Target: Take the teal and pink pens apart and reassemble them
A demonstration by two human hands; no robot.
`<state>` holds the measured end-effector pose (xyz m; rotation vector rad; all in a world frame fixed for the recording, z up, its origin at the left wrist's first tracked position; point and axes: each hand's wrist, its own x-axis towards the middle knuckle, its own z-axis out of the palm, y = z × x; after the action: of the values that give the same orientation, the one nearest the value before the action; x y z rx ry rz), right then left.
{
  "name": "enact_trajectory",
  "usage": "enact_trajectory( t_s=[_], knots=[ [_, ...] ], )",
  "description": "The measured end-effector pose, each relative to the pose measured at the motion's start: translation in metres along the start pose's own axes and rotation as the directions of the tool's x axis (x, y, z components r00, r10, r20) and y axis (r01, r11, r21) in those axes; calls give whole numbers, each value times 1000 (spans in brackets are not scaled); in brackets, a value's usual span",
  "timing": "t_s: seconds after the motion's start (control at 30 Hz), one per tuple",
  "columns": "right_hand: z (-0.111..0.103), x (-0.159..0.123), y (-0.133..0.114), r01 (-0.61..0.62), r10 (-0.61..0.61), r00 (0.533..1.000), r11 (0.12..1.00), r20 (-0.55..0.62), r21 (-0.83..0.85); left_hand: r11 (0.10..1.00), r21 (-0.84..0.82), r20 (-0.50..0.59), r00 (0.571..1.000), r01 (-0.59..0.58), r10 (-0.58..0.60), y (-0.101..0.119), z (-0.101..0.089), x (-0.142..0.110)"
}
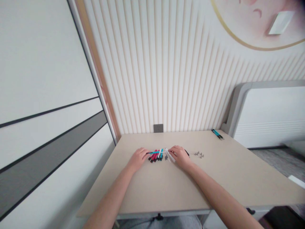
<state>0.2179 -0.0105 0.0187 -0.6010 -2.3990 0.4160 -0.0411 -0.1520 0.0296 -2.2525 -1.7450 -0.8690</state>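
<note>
My left hand rests on the beige table, with its fingertips closed on the end of a thin teal pen lying crosswise. My right hand lies on the white sticks, and its fingers reach towards the far end of the teal pen. Between my hands lies a bunch of red, black and teal pens. A small dark object shows just past my right hand, partly hidden by it.
Several small grey pieces lie to the right of my hands. A teal-and-black pen lies at the far right table edge. A grey wall socket sits on the slatted wall behind the table, and a white padded panel stands to the right.
</note>
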Motion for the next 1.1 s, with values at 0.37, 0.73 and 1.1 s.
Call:
enact_trajectory(
  t_s=[0.37, 0.73, 1.1],
  knots=[
    [-2, -1, -7, 32, -32, 999, 999, 31, 11, 1000, 3, 37, 999, -12, 12, 0, 0, 0],
    [-1, -2, -3, -18, 18, 1000, 1000, 11, -5, 1000, -2, 18, 1000, 9, -9, 0, 0, 0],
    [1, -1, -2, 30, -31, 999, 999, 25, 27, 1000, 24, 48, 999, -16, 15, -1, 1, 0]
  ],
)
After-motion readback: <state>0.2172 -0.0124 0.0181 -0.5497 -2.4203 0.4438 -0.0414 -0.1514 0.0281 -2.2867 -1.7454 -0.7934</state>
